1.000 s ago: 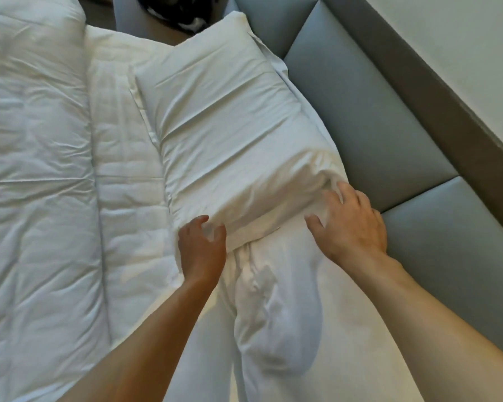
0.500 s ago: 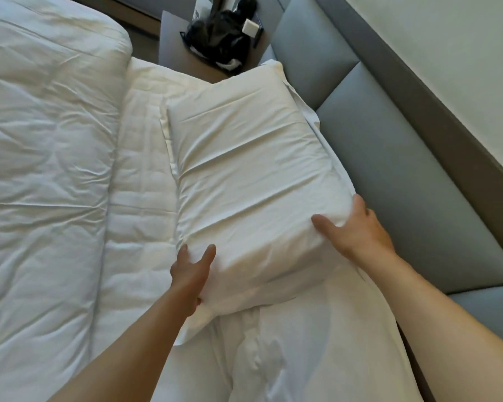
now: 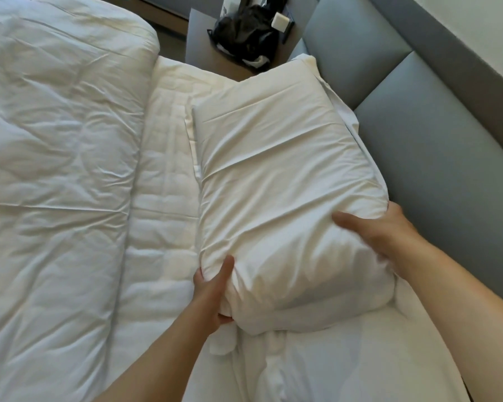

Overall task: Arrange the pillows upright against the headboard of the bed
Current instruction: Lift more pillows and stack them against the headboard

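A white pillow lies flat on the bed, its long side along the grey padded headboard. My left hand grips its near left corner, thumb on top and fingers tucked under. My right hand clasps the near right corner beside the headboard and is slightly blurred. Under the near end of this pillow lies a second white pillow, flat and partly covered.
A thick white duvet fills the left of the bed, with a quilted mattress pad between it and the pillow. Beyond the bed stands a bedside table with a black bag and a small white box on it.
Both hands have gone from resting on the pillow's near end to gripping its corners. The view has shifted so that the bedside table and bag show.
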